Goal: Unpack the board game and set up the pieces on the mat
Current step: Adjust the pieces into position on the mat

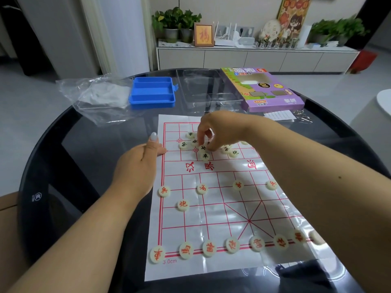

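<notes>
While left hand (143, 157) lies flat pinning mat (211, 267), right hand (213, 132) fingertips pinch a black piece (203, 148) in far cluster; next: seat it on its point.

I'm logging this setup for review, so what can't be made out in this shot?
- Black pieces: several hidden under the right hand, head view.
- Last red back-row piece: blurred, partly behind the right forearm.
- Left hand: fingers folded out of sight at the mat edge.

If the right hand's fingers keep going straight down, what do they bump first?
Probably the black-lettered piece right under the right hand, in the loose cluster on the mat; contact is hard to judge.
</notes>
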